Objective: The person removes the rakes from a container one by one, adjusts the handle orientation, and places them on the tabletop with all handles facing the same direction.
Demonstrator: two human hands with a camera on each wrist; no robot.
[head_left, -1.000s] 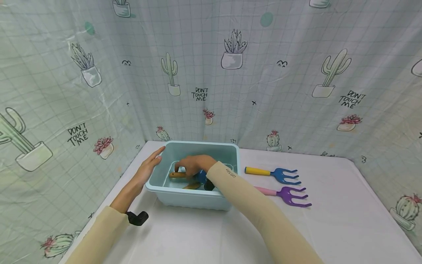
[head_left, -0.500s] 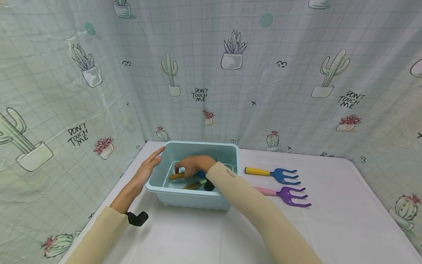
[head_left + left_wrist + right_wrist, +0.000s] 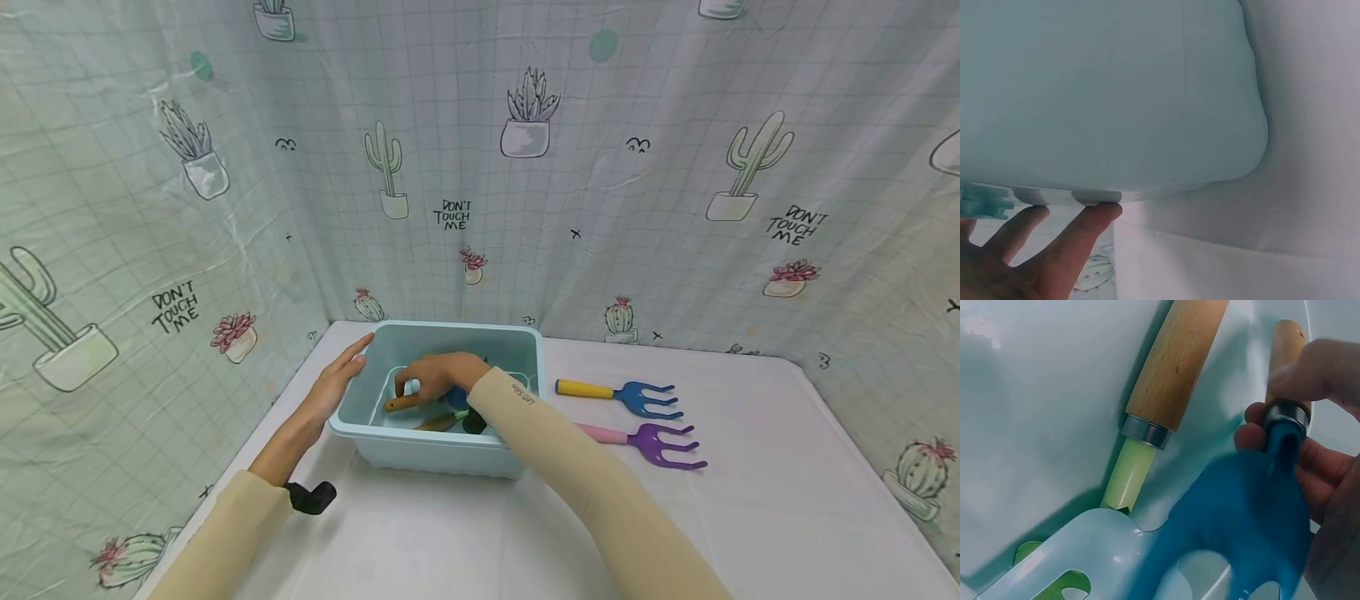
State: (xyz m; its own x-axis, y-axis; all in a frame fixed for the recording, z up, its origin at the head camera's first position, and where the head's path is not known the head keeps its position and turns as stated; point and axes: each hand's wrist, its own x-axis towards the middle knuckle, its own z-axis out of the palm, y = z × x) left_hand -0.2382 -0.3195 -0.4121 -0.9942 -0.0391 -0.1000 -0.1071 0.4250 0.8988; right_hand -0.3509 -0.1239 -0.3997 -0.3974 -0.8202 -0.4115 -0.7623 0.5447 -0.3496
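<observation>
The right hand [image 3: 1316, 456] pinches the blue wooden-handled garden fork [image 3: 1241, 519] inside the light-blue plastic bin [image 3: 442, 454]. Its tines could snag the green wooden-handled trowel [image 3: 1141, 450] at 9 o'clock. The open left hand [image 3: 337, 379] merely steadies the bin's wall, so it may slide.

Bright, even light; wrist views blurred close-up.

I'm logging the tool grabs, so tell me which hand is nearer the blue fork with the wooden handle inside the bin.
Right. The right hand grips the blue fork inside the bin. The left hand rests flat against the bin's outer left wall, apart from the fork.
</observation>
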